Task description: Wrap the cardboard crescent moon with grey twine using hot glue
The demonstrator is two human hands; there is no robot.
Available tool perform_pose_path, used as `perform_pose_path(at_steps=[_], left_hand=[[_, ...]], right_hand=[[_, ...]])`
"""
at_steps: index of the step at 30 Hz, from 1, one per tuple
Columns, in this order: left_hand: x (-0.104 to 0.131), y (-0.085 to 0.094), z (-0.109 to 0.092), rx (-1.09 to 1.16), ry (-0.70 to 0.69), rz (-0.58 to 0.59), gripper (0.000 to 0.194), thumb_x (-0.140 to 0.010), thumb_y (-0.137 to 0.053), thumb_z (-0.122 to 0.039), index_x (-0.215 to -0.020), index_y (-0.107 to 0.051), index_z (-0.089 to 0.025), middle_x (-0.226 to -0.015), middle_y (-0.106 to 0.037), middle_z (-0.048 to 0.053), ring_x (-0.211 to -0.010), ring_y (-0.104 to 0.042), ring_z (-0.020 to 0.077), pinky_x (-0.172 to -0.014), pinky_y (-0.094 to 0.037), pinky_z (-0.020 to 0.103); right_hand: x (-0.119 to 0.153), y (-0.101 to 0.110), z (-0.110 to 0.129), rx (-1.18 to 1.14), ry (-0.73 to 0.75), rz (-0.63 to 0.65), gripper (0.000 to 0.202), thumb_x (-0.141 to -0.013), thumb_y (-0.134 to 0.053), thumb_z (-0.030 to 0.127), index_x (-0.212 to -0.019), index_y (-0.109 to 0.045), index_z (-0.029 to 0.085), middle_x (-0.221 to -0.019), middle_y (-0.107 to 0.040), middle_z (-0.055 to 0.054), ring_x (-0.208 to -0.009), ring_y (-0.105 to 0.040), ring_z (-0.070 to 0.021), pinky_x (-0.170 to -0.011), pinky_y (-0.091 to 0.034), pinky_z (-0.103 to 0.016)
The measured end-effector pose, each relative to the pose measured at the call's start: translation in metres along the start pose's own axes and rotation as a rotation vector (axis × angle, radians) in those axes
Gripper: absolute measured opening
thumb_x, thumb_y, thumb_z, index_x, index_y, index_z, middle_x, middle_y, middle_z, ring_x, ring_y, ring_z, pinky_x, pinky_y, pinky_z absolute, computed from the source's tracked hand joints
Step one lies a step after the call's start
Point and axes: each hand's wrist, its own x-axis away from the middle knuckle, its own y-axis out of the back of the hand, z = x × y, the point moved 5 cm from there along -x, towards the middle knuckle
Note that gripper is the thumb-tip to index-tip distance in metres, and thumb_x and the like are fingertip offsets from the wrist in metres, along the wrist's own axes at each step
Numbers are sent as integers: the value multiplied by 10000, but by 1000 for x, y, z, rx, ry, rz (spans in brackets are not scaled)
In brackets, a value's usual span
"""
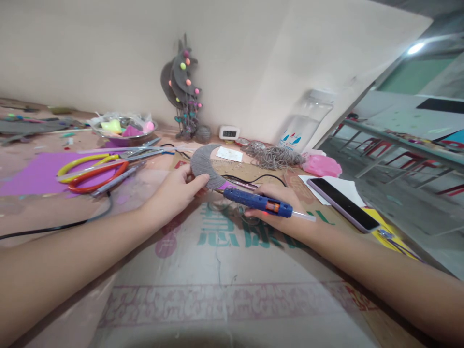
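My left hand [183, 191] pinches the lower edge of a grey yarn-wrapped crescent [205, 166], its thumb lying across the yarn. A bit of purple shows at the crescent's lower right tip. In my right hand [279, 203] is a blue hot glue gun [253, 200], a clear glue stick poking out of its back end. The gun's nozzle points left, close beneath the crescent; whether the two touch, I cannot tell. Both are held over a printed cardboard sheet [174, 299].
Scissors [97, 169] lie on purple felt [32, 171] at left, near a metal bowl [123, 137]. Behind are a timer [229, 133], grey yarn [279, 157] and a water bottle [306, 121]. A phone [342, 203] rests at right. Decorated crescents [181, 77] hang on the wall.
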Motion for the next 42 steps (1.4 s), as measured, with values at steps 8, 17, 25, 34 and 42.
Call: perform_pose_path(at_steps=[8, 17, 25, 34, 42], left_hand=[[0, 1, -1, -15, 15, 3, 242, -765, -575, -355, -903, -627, -163, -684, -636, 6, -616, -562, 151, -500, -370, 223], [-1, 0, 1, 20, -33, 21, 248, -772, -576, -354, -892, -617, -140, -717, -627, 10, -634, -548, 141, -579, -416, 233], [-2, -1, 2, 41, -36, 36, 251, -776, -571, -370, -889, -614, -150, -756, -633, 16, -650, -557, 148, -605, -415, 245], [-2, 0, 1, 32, -34, 9, 223, -759, -585, -383, -821, -611, -170, -711, -633, 5, -645, -576, 162, -596, -418, 250], [-3, 1, 4, 66, -19, -4, 206, -749, -600, -378, -804, -614, -180, -714, -634, 0, -632, -573, 153, -601, -422, 245]], right_hand=[[-1, 0, -2, -2, -55, 20, 336, -704, -658, 526, -722, -573, 202, -676, -597, -17, -639, -539, -147, -613, -405, -267], [-1, 0, -2, 0, -83, 50, 341, -710, -643, 546, -731, -574, 213, -685, -598, -30, -661, -552, -168, -613, -418, -278], [0, 1, -5, 9, -117, 32, 364, -713, -628, 569, -710, -572, 209, -674, -584, -27, -646, -548, -162, -581, -393, -263], [1, 4, -9, 19, -156, 8, 346, -702, -652, 540, -738, -579, 203, -675, -588, -7, -628, -556, -148, -569, -377, -248], [0, 7, -7, -33, -155, 10, 332, -724, -640, 519, -779, -614, 192, -702, -601, -19, -651, -555, -153, -579, -381, -255]])
